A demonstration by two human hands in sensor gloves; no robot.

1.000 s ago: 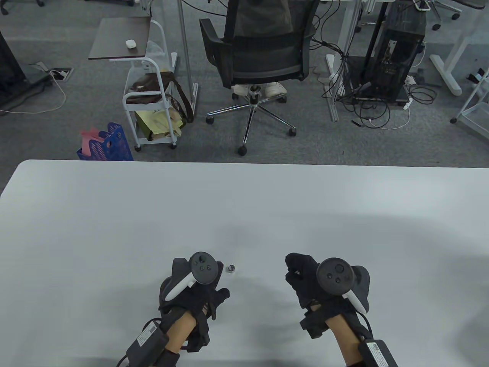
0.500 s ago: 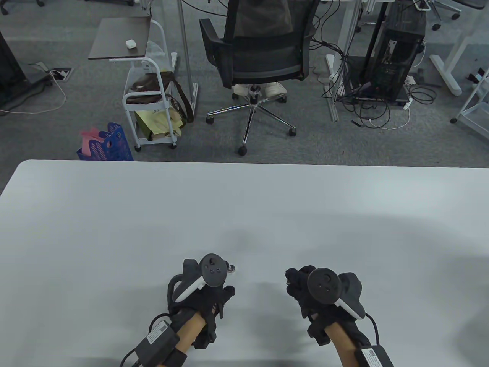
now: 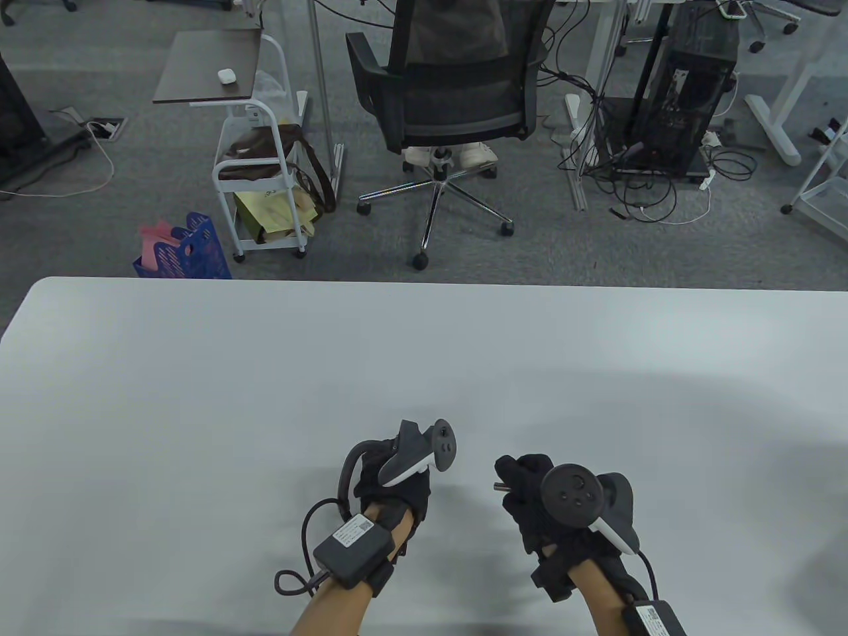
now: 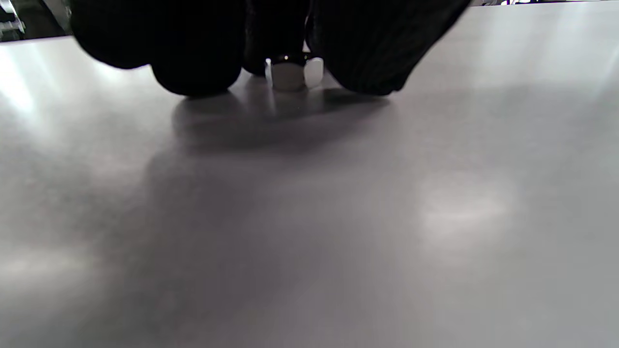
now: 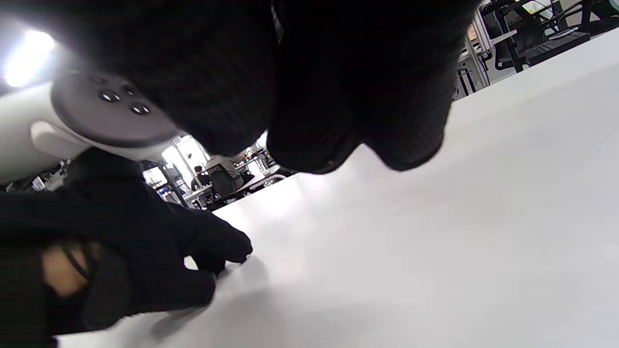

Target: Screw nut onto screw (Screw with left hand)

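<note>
A small silver nut [image 4: 291, 73] lies on the white table [image 3: 265, 371]. In the left wrist view the gloved fingers [image 4: 198, 72] of my left hand [image 4: 286, 79] close in on it from both sides and pinch it. In the table view my left hand [image 3: 405, 478] covers the nut, with its tracker [image 3: 427, 450] tipped forward. My right hand [image 3: 523, 480] is curled around the screw, whose metal end [image 3: 498, 487] sticks out to the left, a short way right of the left hand. In the right wrist view the screw is hidden by the right hand's fingers [image 5: 314, 121].
The hands work near the table's front edge. Beyond the far edge stand an office chair [image 3: 457, 99], a white cart [image 3: 258, 185] and a blue basket [image 3: 189, 248] on the floor.
My left hand has moved right and forward over the nut and rolled over, so its wrist pack now faces up. The nut is now hidden in the table view. The right hand has barely moved.
</note>
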